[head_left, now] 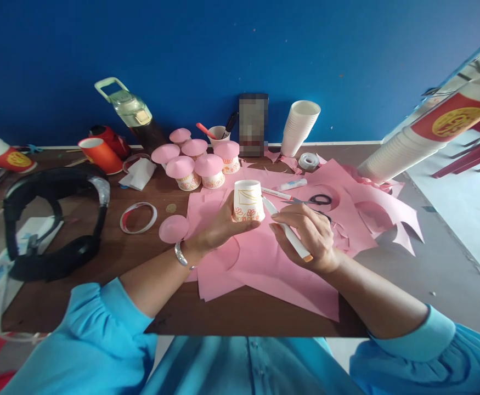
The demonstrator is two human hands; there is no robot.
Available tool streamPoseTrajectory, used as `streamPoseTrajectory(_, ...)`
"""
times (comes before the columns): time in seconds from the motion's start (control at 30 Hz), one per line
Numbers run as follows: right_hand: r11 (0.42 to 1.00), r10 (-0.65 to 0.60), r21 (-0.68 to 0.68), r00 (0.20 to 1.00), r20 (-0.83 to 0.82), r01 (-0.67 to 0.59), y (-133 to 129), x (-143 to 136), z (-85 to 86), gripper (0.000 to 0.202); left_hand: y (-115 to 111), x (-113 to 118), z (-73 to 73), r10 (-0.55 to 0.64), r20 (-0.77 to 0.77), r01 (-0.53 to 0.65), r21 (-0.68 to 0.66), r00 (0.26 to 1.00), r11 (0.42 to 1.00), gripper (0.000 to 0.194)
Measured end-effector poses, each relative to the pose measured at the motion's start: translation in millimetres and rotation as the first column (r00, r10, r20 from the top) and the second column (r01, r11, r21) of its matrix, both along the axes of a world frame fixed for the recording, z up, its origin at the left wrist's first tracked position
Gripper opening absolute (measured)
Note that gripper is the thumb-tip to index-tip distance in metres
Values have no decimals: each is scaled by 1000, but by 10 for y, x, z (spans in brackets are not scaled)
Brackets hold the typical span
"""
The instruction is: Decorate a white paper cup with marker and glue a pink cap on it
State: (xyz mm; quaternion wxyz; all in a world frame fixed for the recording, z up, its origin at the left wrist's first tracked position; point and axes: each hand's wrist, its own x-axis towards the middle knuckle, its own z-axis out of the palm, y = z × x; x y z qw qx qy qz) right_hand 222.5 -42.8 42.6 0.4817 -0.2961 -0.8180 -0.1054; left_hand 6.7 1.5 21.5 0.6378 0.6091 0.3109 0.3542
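Observation:
A small white paper cup (pixel 248 198) is upside down in my left hand (pixel 221 222), whose fingers and thumb hold it from the left and below. Red flower shapes run round the cup's lower part, with yellow-orange lines above them. My right hand (pixel 309 233) is closed on a white marker (pixel 287 229) with an orange end. The marker's tip is close to the cup's right side; whether it touches cannot be made out. Beneath both hands lie sheets of pink paper (pixel 264 274). Scissors (pixel 320 199) and another marker (pixel 276 193) rest just beyond my right hand.
Behind on the left stand several decorated cups with pink cone tops (pixel 209 165). Further back are a bottle (pixel 135 112), a phone-like object (pixel 253 125) and stacked white cups (pixel 299 127). A black headset-like ring (pixel 54 219) and tape roll (pixel 138 218) lie left.

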Motion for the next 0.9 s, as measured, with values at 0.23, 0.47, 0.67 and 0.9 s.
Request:
streamPoseTrajectory(0.23,999,21,30,999,30,-22,-5,-10,-39,29,-2,14,15,40,-118,-28,98,992,995,69)
streamPoseTrajectory(0.47,999,24,41,998,60,-27,-19,-31,-29,29,4,24,-21,48,-153,-26,141,987,990,57)
streamPoseTrajectory(0.67,999,1,46,998,60,-4,-15,-38,-33,27,6,18,-38,38,-171,-18,115,984,993,69)
streamPoseTrajectory(0.9,999,13,31,997,72,-16,-11,-19,-46,29,2,34,-36,-7,-82,13,83,997,996,56)
